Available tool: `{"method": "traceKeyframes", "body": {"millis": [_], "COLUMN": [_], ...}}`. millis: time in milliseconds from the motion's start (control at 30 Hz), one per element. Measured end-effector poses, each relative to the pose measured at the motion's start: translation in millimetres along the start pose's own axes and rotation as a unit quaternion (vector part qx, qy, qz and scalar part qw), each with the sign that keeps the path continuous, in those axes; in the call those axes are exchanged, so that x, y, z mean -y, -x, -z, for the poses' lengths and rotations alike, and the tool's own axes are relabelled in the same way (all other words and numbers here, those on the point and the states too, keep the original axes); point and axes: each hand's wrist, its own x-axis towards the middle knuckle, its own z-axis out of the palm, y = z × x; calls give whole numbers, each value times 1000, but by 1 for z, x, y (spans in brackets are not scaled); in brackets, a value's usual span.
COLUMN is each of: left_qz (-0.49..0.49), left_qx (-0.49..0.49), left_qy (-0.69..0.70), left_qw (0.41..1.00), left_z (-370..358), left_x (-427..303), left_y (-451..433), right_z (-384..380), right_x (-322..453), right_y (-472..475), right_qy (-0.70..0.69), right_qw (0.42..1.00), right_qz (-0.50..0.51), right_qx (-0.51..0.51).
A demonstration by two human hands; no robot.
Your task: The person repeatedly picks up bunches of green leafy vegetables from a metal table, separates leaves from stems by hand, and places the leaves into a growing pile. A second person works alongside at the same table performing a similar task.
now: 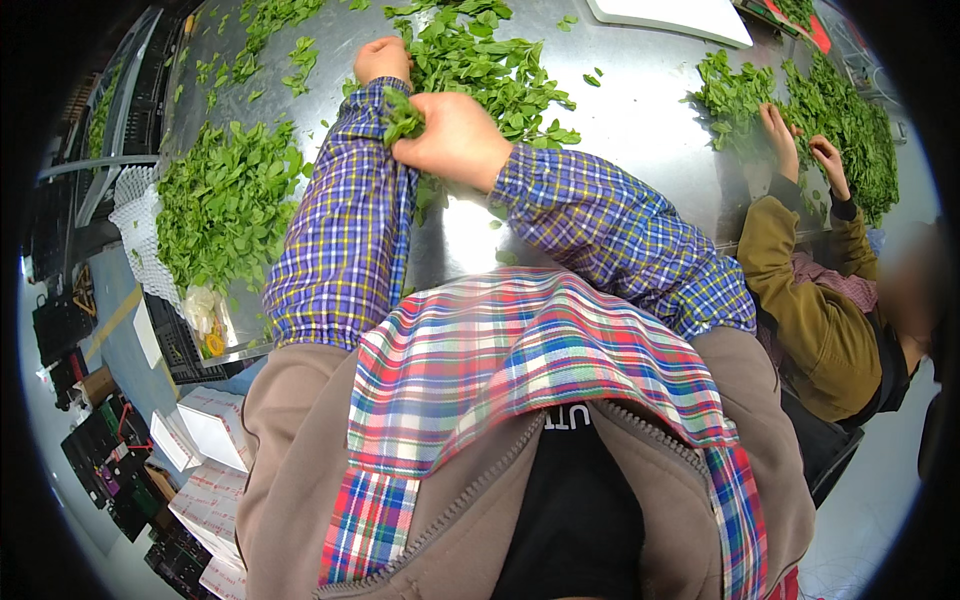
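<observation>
My right hand [454, 141] is closed around a small bunch of leafy green herb sprigs [401, 117], held just over my left sleeve. Beyond it, my left hand [383, 60] rests with curled fingers at the left edge of a loose herb pile [480, 71] on the metal table [630, 112]; whether it grips a sprig is hidden. A larger heap of the same herb [225, 202] lies to the left, partly beside white foam netting [142, 232].
A co-worker's hands [780, 139] handle herbs [735, 97] at the right. A white tray or board [671, 19] lies at the far side. A plastic bag [201, 309] and orange tape roll [214, 344] sit at the near left corner. White cartons [210, 502] stand below left.
</observation>
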Motion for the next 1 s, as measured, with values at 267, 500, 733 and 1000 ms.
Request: {"method": "traceKeyframes", "body": {"millis": [267,500,733,1000], "left_qz": [-116,-177,-412,-219], "left_qx": [52,221,-245,298], "left_qy": [-223,-10,-637,-100], "left_qw": [967,959,604,924], "left_z": [9,68,169,75], "left_x": [5,-26,-61,-76], "left_y": [5,70,62,188], "right_z": [18,56,74,75], "right_x": [-13,-26,-47,-44], "right_y": [-6,44,75,83], "right_qy": [18,-627,-783,-842], "right_qw": [999,720,547,473], "right_qz": [-43,-271,-282,-248], "right_qx": [-16,126,90,74]}}
